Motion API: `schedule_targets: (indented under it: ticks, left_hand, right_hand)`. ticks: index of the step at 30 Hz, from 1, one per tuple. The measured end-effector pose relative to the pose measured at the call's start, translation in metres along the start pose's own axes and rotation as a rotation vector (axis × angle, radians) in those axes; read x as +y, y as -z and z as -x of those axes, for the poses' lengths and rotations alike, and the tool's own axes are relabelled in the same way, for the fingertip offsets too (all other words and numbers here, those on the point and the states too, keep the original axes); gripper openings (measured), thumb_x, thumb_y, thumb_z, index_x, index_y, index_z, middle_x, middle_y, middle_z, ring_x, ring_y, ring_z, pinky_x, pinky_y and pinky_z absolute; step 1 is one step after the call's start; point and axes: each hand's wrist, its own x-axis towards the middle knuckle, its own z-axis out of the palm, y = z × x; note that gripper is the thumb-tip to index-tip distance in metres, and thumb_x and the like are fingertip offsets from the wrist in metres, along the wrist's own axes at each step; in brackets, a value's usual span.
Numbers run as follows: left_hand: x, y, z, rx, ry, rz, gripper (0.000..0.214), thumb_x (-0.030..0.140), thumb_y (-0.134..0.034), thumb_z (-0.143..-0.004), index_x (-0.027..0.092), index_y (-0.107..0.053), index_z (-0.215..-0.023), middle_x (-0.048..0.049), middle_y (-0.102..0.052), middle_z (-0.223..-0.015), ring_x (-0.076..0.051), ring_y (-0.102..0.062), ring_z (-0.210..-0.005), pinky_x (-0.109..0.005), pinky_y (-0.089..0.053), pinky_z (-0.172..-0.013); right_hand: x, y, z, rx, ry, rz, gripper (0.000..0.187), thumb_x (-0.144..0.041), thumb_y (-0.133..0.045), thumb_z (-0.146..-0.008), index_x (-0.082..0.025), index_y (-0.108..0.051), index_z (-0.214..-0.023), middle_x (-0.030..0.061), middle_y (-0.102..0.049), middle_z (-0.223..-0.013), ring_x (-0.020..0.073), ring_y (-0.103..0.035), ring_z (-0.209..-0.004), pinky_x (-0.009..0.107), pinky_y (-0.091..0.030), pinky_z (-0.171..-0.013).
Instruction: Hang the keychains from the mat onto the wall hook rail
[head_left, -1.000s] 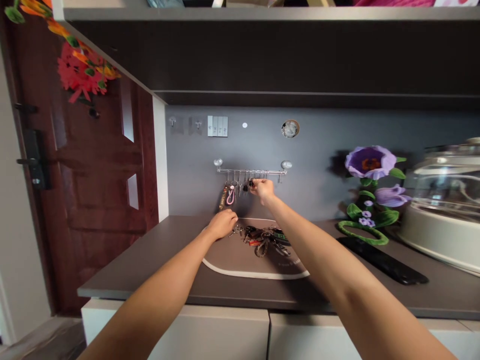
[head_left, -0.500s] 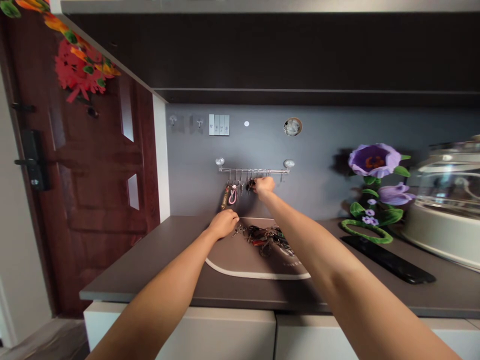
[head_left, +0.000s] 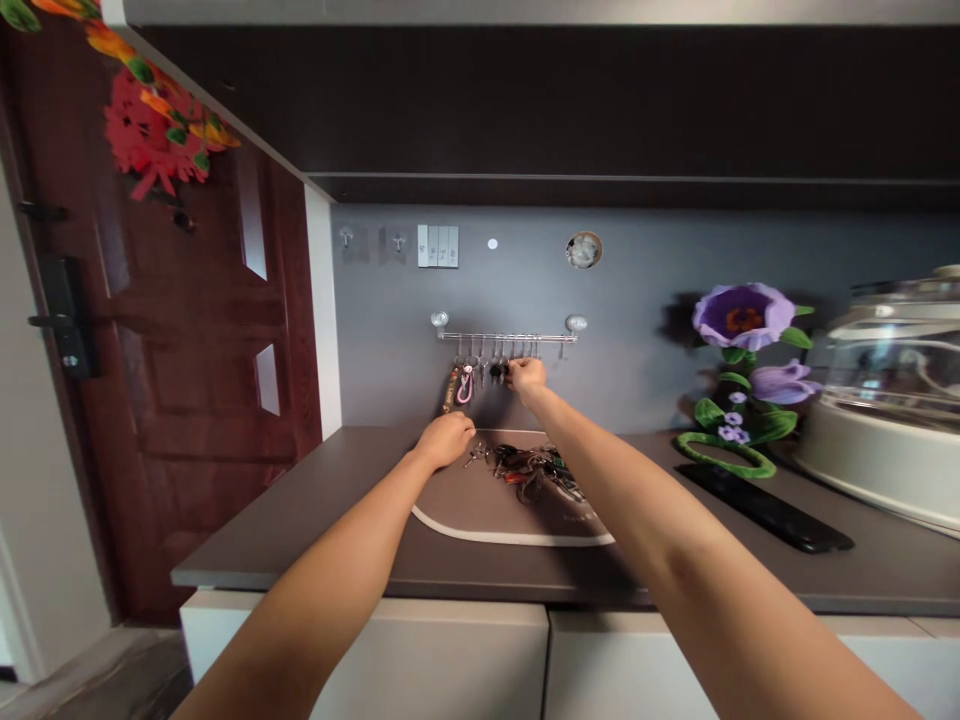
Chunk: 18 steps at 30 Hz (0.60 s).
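Note:
A chrome hook rail (head_left: 507, 337) is fixed to the grey wall, with several keys and a pink key strap (head_left: 466, 386) hanging from it. My right hand (head_left: 526, 376) is raised to the rail, fingers pinched on a small dark key fob (head_left: 496, 371) just under the hooks. My left hand (head_left: 446, 439) rests curled on the left edge of a brown mat (head_left: 480, 505), touching the end of a heap of keys (head_left: 531, 468) lying there. What the left fingers hold, if anything, is hidden.
The mat lies on a dark counter (head_left: 315, 510) above white cabinets. To the right stand a purple artificial flower (head_left: 739, 372), a black flat object (head_left: 765, 506) and a large lidded appliance (head_left: 889, 400). A brown door (head_left: 157, 360) is at the left.
My right hand has lifted slightly with the dark fob, closer to the rail's hooks. My left hand has stayed on the mat. The view has shifted a little.

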Motion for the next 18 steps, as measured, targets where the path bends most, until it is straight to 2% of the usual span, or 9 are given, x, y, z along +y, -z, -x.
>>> schedule_targets:
  ticks: [3, 7, 14, 18]
  left_hand:
    - [0.0, 0.001, 0.001, 0.011, -0.003, 0.01, 0.029, 0.025, -0.037, -0.084, 0.017, -0.065, -0.087, -0.0083, -0.061, -0.089, -0.018, -0.057, -0.084, -0.027, -0.041, -0.078]
    - [-0.001, 0.001, 0.001, 0.02, -0.009, 0.032, 0.028, 0.025, -0.037, -0.084, 0.018, -0.064, -0.091, -0.0077, -0.062, -0.093, -0.018, -0.056, -0.087, -0.028, -0.041, -0.08]
    - [-0.001, -0.002, 0.001, 0.007, -0.039, 0.051, 0.028, 0.026, -0.04, -0.083, 0.018, -0.062, -0.098, -0.0076, -0.061, -0.098, -0.018, -0.055, -0.091, -0.028, -0.041, -0.084]
    - [-0.002, -0.005, 0.001, -0.032, -0.046, 0.048, 0.029, 0.025, -0.042, -0.082, 0.018, -0.061, -0.102, -0.0073, -0.06, -0.102, -0.018, -0.054, -0.094, -0.027, -0.04, -0.085]
  right_hand:
    - [-0.002, 0.005, 0.011, 0.082, -0.057, 0.063, 0.016, -0.02, -0.048, -0.072, -0.012, -0.061, -0.077, 0.0018, -0.061, -0.061, 0.0083, -0.054, -0.055, 0.022, -0.045, -0.062]
    - [-0.001, 0.012, 0.03, 0.066, -0.036, 0.097, 0.018, -0.018, -0.045, -0.072, -0.013, -0.062, -0.077, 0.0032, -0.063, -0.069, 0.0092, -0.055, -0.061, 0.021, -0.043, -0.064]
    - [0.019, 0.021, 0.068, -0.172, 0.129, 0.131, 0.015, -0.021, -0.048, -0.074, -0.015, -0.061, -0.078, 0.0024, -0.064, -0.076, 0.0104, -0.057, -0.07, 0.023, -0.042, -0.073]
    - [0.032, 0.031, 0.091, -0.27, 0.229, 0.311, 0.014, -0.021, -0.05, -0.076, -0.017, -0.062, -0.083, 0.0033, -0.065, -0.082, 0.0122, -0.058, -0.076, 0.024, -0.042, -0.076]
